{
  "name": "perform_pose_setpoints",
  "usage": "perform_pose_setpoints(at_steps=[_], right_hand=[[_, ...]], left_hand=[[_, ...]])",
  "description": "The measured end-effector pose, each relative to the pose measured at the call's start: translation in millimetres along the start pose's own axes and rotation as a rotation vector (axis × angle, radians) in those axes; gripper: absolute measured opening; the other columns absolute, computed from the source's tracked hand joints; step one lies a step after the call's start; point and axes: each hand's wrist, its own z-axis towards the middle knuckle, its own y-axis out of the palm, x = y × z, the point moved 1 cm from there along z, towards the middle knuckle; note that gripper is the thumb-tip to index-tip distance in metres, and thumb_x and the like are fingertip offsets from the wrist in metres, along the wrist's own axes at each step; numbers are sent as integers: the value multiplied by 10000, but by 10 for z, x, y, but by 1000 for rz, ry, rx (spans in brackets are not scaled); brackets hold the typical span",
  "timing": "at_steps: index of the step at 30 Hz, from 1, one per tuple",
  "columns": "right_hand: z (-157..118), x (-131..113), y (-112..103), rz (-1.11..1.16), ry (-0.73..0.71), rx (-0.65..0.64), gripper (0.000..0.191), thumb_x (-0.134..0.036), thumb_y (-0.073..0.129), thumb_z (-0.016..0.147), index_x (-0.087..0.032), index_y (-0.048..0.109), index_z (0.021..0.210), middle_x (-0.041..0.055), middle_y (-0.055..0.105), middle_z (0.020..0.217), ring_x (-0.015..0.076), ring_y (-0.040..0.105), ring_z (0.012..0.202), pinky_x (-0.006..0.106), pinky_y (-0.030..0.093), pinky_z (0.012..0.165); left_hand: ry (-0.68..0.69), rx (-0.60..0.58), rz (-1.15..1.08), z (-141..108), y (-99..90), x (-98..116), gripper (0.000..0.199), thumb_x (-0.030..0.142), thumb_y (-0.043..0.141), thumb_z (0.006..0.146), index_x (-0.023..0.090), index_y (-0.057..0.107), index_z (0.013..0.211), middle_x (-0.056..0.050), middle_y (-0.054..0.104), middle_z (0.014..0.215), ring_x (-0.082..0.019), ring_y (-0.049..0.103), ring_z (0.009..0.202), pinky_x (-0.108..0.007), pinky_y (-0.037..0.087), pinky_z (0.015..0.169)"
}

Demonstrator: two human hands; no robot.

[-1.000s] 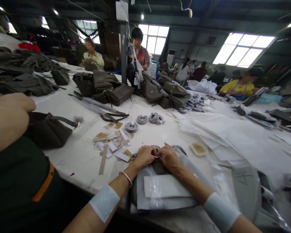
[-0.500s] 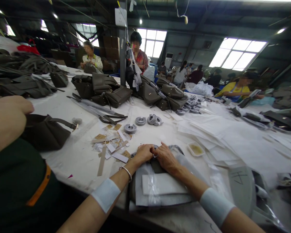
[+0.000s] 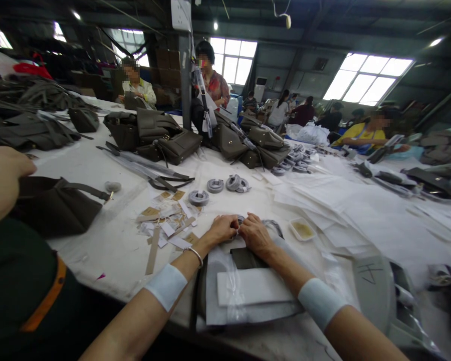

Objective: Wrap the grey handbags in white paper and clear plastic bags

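Note:
A dark olive handbag (image 3: 244, 258) lies in front of me at the table edge, largely covered by pale wrapping sheets (image 3: 253, 312). A folded white pad (image 3: 265, 287) and a shiny clear plastic strip lie over its front. At the bag's far side, my left hand (image 3: 225, 228) and my right hand (image 3: 254, 233) meet with fingers curled and pinched. Whatever they grip there is too small and too covered to name. A grey-wrapped loop (image 3: 274, 228), perhaps a handle, shows just right of my right hand.
Tags and cards (image 3: 167, 220) are heaped to the left, with wrapped strap coils (image 3: 198, 197) beyond them. A small dish (image 3: 302, 229) and thin white sheets (image 3: 323, 205) lie right. An open bag (image 3: 60, 205) stands beside a nearby person's arm (image 3: 2, 175). Several people work farther back.
My hands have moved slightly toward the far side, still together, and more of the dark bag shows below them. The neighbouring person's arm sits farther left in view.

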Motion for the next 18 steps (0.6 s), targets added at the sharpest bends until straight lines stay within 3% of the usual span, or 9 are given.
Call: perform_pose_setpoints(at_steps=[4, 8, 13, 18], right_hand=[[-5, 6, -12, 23, -21, -14, 226, -136, 551, 905, -212, 693, 747, 21, 625, 727, 175, 578, 790, 406, 353, 1096], [-20, 0, -17, 47, -10, -11, 198, -138, 573, 881, -215, 696, 747, 14, 636, 731, 171, 588, 785, 413, 365, 1091], [-47, -16, -15, 71, 16, -7, 163, -108, 608, 830, -204, 699, 735, 29, 647, 733, 186, 601, 797, 438, 383, 1077], [-42, -8, -64, 113, -31, -79, 248, -91, 550, 869, -207, 689, 699, 20, 646, 721, 167, 598, 766, 435, 374, 1073]], left_hand=[[51, -12, 50, -41, 32, 9, 258, 166, 651, 672, 234, 643, 921, -12, 694, 997, -233, 599, 1052, -387, 387, 1006], [45, 42, 94, -79, 77, 45, 197, 167, 580, 755, 248, 624, 929, -15, 682, 1024, -239, 566, 1111, -490, 267, 1104], [26, 67, 109, -101, 104, 61, 149, 199, 588, 778, 256, 629, 909, -10, 685, 992, -226, 589, 1045, -407, 386, 1002], [20, 64, 104, -90, 108, 48, 152, 205, 589, 788, 261, 644, 918, 2, 691, 961, -211, 601, 999, -355, 411, 951]])
